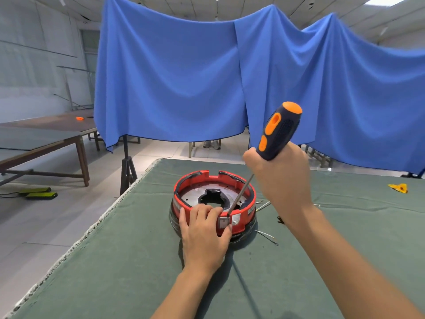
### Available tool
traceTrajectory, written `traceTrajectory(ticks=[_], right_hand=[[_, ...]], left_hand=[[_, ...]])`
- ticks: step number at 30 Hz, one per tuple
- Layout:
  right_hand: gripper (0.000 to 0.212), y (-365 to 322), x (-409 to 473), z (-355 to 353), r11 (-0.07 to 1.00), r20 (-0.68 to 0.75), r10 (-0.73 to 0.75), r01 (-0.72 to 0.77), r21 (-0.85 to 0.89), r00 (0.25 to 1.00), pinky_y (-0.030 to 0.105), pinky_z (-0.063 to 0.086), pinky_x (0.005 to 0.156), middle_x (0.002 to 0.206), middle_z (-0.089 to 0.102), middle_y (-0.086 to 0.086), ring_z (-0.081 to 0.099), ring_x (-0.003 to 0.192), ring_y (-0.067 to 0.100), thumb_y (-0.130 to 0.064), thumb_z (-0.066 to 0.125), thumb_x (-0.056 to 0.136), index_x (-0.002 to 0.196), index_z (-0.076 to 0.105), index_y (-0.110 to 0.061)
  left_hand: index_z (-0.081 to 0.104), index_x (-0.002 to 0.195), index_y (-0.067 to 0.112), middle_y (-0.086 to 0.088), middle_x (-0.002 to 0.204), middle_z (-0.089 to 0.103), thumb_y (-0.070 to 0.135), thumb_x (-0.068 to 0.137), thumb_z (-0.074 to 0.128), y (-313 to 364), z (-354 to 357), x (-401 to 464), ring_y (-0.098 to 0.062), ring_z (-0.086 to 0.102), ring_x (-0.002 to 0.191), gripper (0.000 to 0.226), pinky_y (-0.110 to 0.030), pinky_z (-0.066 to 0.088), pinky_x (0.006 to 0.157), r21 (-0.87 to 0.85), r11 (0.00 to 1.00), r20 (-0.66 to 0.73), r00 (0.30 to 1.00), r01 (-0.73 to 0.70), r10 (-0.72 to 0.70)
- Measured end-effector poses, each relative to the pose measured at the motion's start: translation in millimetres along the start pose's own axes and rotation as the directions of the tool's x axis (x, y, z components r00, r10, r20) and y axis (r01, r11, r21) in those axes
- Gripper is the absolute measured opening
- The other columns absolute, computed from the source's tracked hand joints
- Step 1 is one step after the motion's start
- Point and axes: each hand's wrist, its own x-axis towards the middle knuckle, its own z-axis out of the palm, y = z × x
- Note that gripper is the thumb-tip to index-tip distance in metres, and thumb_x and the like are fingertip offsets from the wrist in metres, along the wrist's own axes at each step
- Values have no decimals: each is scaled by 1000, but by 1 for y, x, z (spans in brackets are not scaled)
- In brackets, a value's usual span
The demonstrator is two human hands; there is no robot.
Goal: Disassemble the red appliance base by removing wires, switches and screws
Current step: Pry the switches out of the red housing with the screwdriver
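Resting on the near rim of the round red plastic appliance base (213,203), the left hand (204,238) pinches a small grey rectangular rocker switch (224,222) set in the base's near wall, thumb on the right of the switch and fingers curled over the rim above it. The base sits on a green cloth-covered surface (138,272), about midway across it and towards its far edge, with a silvery metal plate and a dark irregular opening showing inside the ring.

Just right of the base, the right hand (282,178) is raised above the surface and grips a screwdriver with a dark blue and orange handle (279,131), fingers wrapped round the lower part of the handle. Its thin metal shaft slants down and to the left across the inside of the ring, and the tip meets the top edge of the switch; whether it is wedged behind the switch or only touching it is hard to tell from here.

Loose thin white wires (268,237) lie on the cloth right of the base, one close to its near side and another beside its right side. Further right, well apart from everything else, a small yellow plastic piece (399,188) lies near the far edge.

Beyond the surface hangs a large blue cloth backdrop (184,77), and off to the left stands a long brown wooden table (46,134) with a small orange object (80,118) on it.
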Motion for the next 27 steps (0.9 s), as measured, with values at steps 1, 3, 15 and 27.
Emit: traceTrajectory(ticks=[1,3,15,27], right_hand=[[39,-2,1,0,999,7,11,-11,-30,1000,16,28,43,46,41,-11,34,46,11,-23,58,68,52,23,-22],[35,-5,5,3,993,17,47,-45,-109,999,22,24,43,43,39,-6,33,44,14,-30,55,66,52,25,-21],[26,-4,62,53,959,296,239,-177,-222,925,27,33,49,56,47,-1,40,52,19,-27,56,76,57,43,-16],[23,27,70,52,968,325,252,-246,-59,912,30,41,55,68,63,9,50,60,21,-29,56,74,59,45,-15]], left_hand=[[68,104,23,5,104,60,34,74,74,0,0,0,-21,52,111,32,-49,17,113,-4,1000,-1,1000,5,-5],[68,105,23,5,106,59,35,76,73,0,0,1,-20,50,113,32,-47,14,114,-16,1000,-6,1000,10,-10],[64,114,29,10,113,57,42,80,68,-2,-3,1,-14,44,118,36,-42,7,116,-16,1000,13,1000,-1,1],[59,116,27,11,116,55,45,81,65,-4,-1,0,-11,43,119,40,-40,7,116,8,1000,-5,1000,-14,14]])
